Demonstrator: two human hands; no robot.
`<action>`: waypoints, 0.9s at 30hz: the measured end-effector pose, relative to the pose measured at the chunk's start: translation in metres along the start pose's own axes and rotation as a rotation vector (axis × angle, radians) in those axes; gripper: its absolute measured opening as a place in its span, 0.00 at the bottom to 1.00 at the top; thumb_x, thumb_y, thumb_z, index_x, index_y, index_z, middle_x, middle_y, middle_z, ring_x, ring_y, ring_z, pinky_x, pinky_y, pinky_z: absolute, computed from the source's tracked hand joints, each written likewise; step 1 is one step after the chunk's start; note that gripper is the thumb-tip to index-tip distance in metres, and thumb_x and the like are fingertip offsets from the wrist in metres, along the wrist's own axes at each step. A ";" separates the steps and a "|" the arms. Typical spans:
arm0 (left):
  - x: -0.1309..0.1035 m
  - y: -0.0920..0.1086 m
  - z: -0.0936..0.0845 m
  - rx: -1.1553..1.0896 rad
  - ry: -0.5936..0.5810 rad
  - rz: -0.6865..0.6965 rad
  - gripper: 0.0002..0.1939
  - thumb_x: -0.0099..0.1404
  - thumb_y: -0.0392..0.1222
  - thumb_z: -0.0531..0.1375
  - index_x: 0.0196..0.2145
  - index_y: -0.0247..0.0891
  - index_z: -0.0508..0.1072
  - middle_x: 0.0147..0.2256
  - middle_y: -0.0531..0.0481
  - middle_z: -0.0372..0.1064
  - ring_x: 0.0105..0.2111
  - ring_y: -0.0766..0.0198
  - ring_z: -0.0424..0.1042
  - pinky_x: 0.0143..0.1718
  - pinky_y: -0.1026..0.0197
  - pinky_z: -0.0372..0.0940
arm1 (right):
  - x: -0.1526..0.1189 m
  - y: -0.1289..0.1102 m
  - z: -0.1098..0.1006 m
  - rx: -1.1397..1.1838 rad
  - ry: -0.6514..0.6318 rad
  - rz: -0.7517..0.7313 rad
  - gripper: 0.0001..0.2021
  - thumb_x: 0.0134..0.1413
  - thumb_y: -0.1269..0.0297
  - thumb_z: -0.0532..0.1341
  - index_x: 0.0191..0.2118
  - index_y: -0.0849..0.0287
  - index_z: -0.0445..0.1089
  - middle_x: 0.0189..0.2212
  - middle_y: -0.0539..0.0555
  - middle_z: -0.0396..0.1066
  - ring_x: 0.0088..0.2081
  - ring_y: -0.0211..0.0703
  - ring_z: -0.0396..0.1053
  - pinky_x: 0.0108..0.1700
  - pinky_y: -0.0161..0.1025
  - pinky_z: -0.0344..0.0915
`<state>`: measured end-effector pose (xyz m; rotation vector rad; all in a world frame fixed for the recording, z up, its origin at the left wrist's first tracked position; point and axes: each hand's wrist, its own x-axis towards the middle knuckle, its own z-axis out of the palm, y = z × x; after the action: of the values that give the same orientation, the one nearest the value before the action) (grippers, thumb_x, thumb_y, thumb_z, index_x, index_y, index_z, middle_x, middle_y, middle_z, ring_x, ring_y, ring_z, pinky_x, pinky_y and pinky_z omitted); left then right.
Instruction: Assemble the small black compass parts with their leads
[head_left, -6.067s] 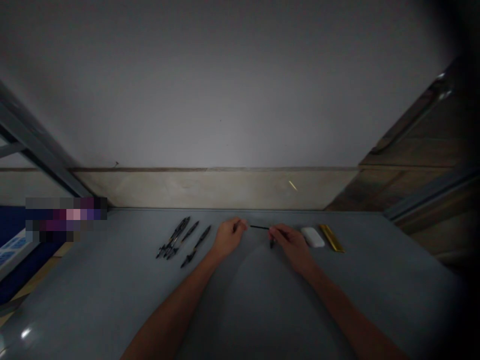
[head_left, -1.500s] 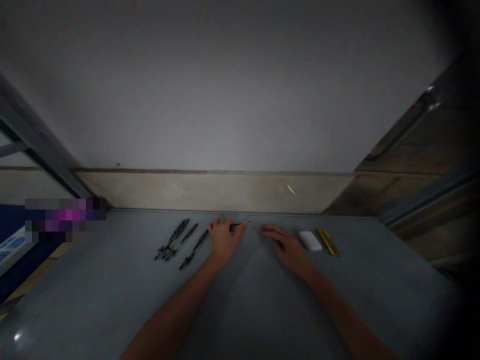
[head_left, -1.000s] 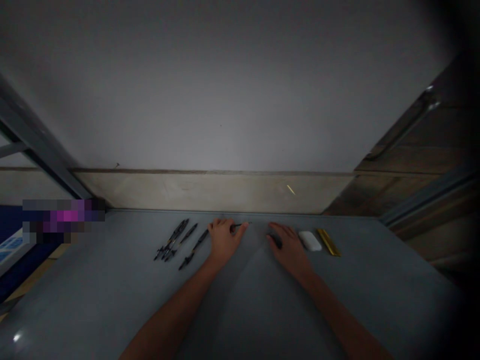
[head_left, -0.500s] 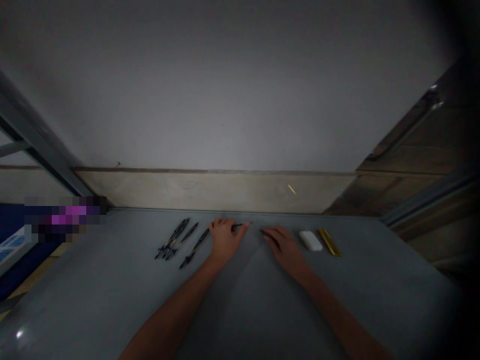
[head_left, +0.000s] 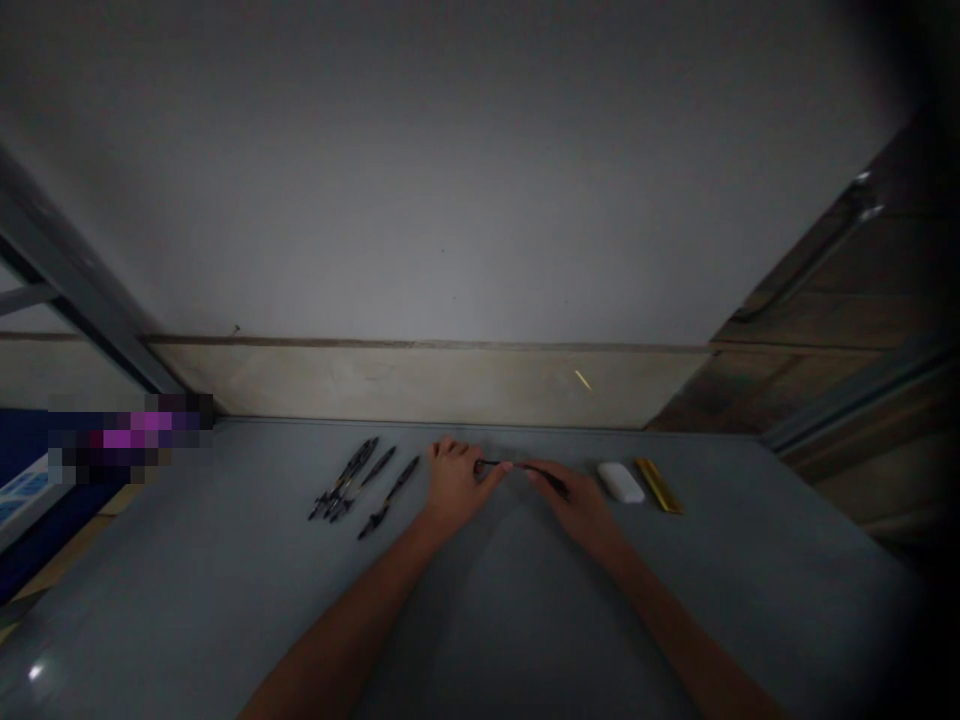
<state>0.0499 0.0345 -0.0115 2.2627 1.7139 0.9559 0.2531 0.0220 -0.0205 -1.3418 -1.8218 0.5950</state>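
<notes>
Near the back of the grey table (head_left: pixel 480 620), my left hand (head_left: pixel 459 480) is closed on a thin dark pen part (head_left: pixel 489 462) that points right. My right hand (head_left: pixel 571 500) grips another dark pen piece (head_left: pixel 551 478), whose tip points left. The ends of the two pieces meet or nearly meet between my hands; whether they touch is too small to tell. Left of my left hand lies a black pen (head_left: pixel 390 498), with several more black pens (head_left: pixel 352 480) further left. A white rounded case (head_left: pixel 621 482) sits just right of my right hand.
A gold-coloured strip or packet (head_left: pixel 659 486) lies right of the white case. Behind the table stands a pale wall (head_left: pixel 442 200) with a beige lower band (head_left: pixel 420 385). Metal frame posts (head_left: pixel 97 300) rise at the left, beside a blue surface (head_left: pixel 30 550).
My hands have come closer together, bringing the two dark pieces end to end or nearly so. The left hand has moved slightly away from the nearest pen on the table.
</notes>
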 end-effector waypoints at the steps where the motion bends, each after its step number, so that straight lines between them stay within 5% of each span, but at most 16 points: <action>1: 0.000 0.000 0.000 0.002 -0.005 0.020 0.25 0.63 0.65 0.56 0.24 0.40 0.72 0.28 0.48 0.73 0.40 0.55 0.67 0.44 0.52 0.53 | 0.000 -0.001 0.000 0.009 -0.003 -0.008 0.13 0.59 0.55 0.58 0.43 0.52 0.76 0.41 0.54 0.78 0.44 0.52 0.76 0.50 0.52 0.71; 15: -0.003 0.001 0.002 0.046 -0.064 0.128 0.24 0.63 0.65 0.56 0.29 0.40 0.75 0.32 0.45 0.74 0.42 0.52 0.66 0.45 0.50 0.53 | -0.002 -0.008 -0.002 0.051 -0.080 -0.056 0.13 0.60 0.56 0.59 0.45 0.52 0.76 0.41 0.54 0.78 0.42 0.49 0.76 0.47 0.48 0.73; 27: -0.003 0.002 0.000 0.062 -0.019 0.032 0.26 0.65 0.65 0.53 0.26 0.41 0.74 0.30 0.45 0.73 0.42 0.52 0.66 0.44 0.50 0.53 | -0.002 -0.006 -0.001 0.029 -0.035 -0.050 0.12 0.60 0.58 0.58 0.44 0.51 0.77 0.41 0.53 0.79 0.43 0.50 0.76 0.49 0.50 0.73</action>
<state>0.0510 0.0313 -0.0115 2.3367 1.7283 0.8966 0.2510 0.0184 -0.0157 -1.2703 -1.8626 0.6193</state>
